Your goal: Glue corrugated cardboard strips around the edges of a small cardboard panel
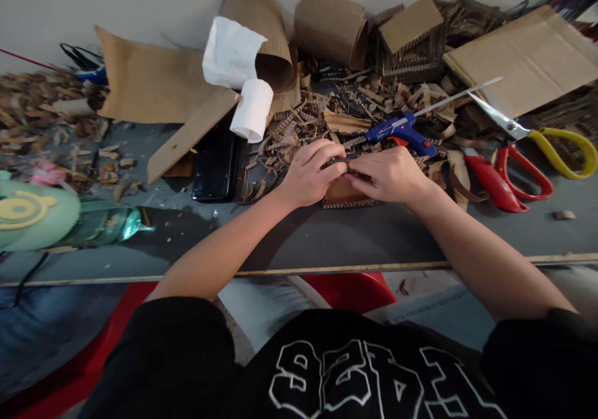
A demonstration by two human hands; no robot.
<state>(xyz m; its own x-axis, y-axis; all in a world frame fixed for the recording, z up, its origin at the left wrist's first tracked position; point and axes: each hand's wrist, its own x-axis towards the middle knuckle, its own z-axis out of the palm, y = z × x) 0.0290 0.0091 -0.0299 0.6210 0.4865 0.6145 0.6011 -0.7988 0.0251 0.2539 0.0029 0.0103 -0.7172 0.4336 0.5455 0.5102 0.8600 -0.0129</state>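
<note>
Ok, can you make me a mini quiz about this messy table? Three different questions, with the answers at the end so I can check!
1. True or false: the left hand and right hand are both at a small cardboard piece.
2. Which colour is most of the glue gun?
A) Yellow
B) Blue
C) Green
3. Fill the gap: the black phone lies nearer the ____ hand.

Key: 1. True. 2. B. 3. left.
</note>
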